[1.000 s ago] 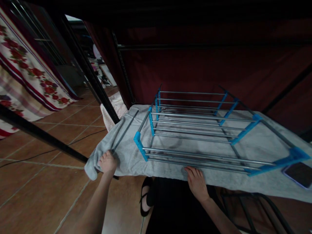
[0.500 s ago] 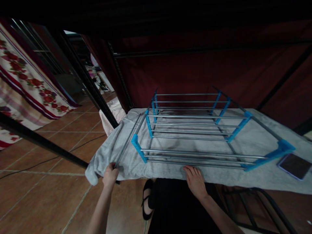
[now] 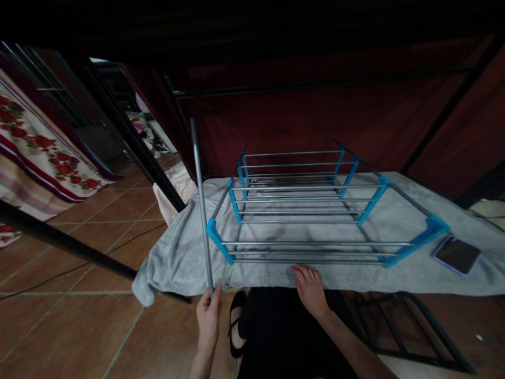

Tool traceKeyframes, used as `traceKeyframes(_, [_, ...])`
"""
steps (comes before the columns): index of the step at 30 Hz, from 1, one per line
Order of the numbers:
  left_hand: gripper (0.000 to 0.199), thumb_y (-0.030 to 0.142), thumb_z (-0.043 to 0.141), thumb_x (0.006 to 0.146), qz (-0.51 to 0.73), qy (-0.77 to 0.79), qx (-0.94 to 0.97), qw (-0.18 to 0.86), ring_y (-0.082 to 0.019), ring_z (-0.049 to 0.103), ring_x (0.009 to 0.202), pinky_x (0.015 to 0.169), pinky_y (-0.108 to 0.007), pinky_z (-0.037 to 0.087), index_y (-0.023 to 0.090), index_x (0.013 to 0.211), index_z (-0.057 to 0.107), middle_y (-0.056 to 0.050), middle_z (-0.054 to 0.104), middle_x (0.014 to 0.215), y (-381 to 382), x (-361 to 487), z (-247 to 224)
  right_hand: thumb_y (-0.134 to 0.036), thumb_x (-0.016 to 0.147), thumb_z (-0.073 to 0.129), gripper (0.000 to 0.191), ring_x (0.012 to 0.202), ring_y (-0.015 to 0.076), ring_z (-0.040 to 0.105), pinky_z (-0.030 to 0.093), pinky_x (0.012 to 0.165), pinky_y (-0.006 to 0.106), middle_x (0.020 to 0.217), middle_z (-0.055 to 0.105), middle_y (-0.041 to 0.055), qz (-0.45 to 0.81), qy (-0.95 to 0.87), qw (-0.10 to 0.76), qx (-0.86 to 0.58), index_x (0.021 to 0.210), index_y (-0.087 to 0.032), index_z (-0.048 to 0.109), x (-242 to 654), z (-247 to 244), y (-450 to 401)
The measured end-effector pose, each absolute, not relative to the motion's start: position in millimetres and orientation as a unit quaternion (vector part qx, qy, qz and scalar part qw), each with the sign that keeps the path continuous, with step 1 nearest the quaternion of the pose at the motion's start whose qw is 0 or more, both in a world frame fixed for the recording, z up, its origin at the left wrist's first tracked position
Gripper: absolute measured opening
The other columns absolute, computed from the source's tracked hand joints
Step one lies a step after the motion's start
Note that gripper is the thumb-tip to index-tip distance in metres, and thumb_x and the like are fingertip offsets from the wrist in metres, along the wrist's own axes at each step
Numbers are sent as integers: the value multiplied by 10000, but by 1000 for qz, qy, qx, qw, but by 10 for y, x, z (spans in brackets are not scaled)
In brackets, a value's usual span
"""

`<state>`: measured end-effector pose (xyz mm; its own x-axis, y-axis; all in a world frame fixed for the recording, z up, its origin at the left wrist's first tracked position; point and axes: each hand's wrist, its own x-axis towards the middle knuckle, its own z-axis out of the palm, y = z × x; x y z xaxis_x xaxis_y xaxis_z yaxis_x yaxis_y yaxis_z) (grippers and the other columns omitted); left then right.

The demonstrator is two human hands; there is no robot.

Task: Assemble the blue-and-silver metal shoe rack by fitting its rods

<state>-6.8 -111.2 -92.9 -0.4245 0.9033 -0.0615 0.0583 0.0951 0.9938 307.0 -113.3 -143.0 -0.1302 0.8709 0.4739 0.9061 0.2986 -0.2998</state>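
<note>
My left hand (image 3: pixel 209 310) grips the lower end of a grey metal tube (image 3: pixel 202 205), which is raised and leans upright at the left of the rack. My right hand (image 3: pixel 310 289) lies on the front edge of the grey cloth (image 3: pixel 272 275), fingers stretched out and holding nothing visible. Just beyond it stands a rack frame of metal rods (image 3: pixel 295 212) with blue plastic brackets (image 3: pixel 219 242). The rack's front left bracket is close to the tube, but I cannot tell whether they touch.
A phone (image 3: pixel 456 255) lies on the cloth to the right. Black metal posts (image 3: pixel 130 131) rise at the left, and a dark red curtain (image 3: pixel 300 121) hangs behind. A black metal ladder-like frame (image 3: pixel 406 326) is at lower right. A cable (image 3: pixel 118 243) crosses the tiled floor.
My left hand has lifted the tube off the cloth and swung it up, moving right towards the rack. The right hand stays on the cloth. The view has shifted slightly.
</note>
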Motion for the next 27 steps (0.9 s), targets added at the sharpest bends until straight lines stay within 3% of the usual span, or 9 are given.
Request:
traceKeyframes(6, [395, 511, 609, 721, 581, 627, 385, 348, -79, 261, 435, 407, -219, 214, 209, 588, 392, 68, 274, 489, -1209, 69, -860, -55, 875, 430, 429, 1052, 224, 520, 386, 945, 391, 1188, 563, 61, -22, -743, 296, -600, 1255, -226, 531, 3058, -1431, -1166])
traceKeyframes(10, [337, 506, 571, 733, 524, 657, 456, 294, -132, 435, 497, 458, -240, 346, 206, 597, 501, 25, 432, 511, -1293, 70, -836, -56, 887, 419, 428, 1068, 226, 511, 381, 953, 400, 1200, 557, 63, -4, -741, 302, -600, 1268, -223, 522, 3052, -1414, -1182])
traceKeyframes(14, [254, 446, 594, 736, 480, 641, 517, 304, -180, 580, 676, 645, -262, 458, 196, 709, 625, -17, 606, 672, -1367, 57, -882, -74, 903, 406, 393, 1057, 227, 527, 404, 933, 407, 1183, 571, 71, 19, -737, 326, -592, 1241, -221, 544, 3072, -1412, -1170])
traceKeyframes(20, [310, 466, 571, 778, 376, 652, 603, 266, -143, 502, 509, 517, -232, 356, 212, 601, 580, 14, 508, 512, -1409, 36, -1055, -118, 911, 382, 308, 995, 213, 576, 451, 894, 402, 1042, 635, 42, 145, -690, 426, -568, 1032, -236, 639, 3147, -1439, -1161])
traceKeyframes(27, [253, 399, 511, 849, 229, 639, 706, 202, -130, 578, 531, 529, -215, 326, 224, 689, 600, 16, 599, 573, -1378, 78, -1042, -313, 912, 430, 259, 819, 210, 621, 497, 773, 345, 937, 670, 63, 323, -554, 528, -557, 941, -197, 659, 3146, -1256, -1201])
